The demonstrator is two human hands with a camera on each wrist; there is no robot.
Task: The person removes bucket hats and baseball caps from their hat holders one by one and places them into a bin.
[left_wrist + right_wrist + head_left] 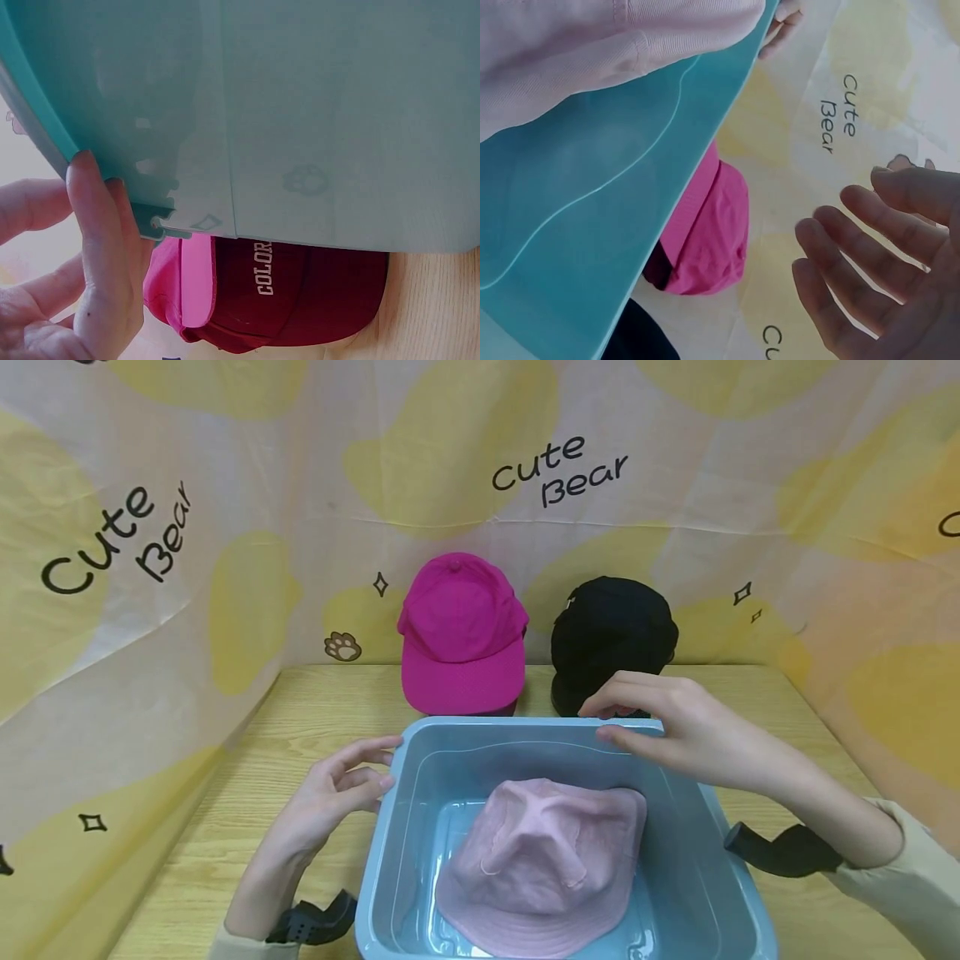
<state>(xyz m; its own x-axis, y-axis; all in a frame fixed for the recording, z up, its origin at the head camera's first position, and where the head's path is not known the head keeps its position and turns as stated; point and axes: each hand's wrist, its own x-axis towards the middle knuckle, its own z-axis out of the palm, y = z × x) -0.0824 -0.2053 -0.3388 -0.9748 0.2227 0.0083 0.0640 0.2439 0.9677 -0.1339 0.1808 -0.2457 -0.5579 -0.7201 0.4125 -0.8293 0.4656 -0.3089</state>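
A light blue plastic basin (738,881) stands in front of me with a pale pink bucket hat (536,852) lying crown up inside it. My left hand (330,793) touches the outside of the basin's left rim near the far corner, its fingertips resting at the edge, as the left wrist view also shows. Over the far right corner my right hand (682,731) hovers, with relaxed, spread fingers (855,255) that hold nothing in the right wrist view. The hat (622,45) shows beside the basin wall there.
Behind the basin sit a magenta baseball cap (461,635) and a black cap (615,631). A dark red cap (322,292) with white lettering is next to the magenta one. A patterned cloth (480,443) hangs behind the wooden table (247,760).
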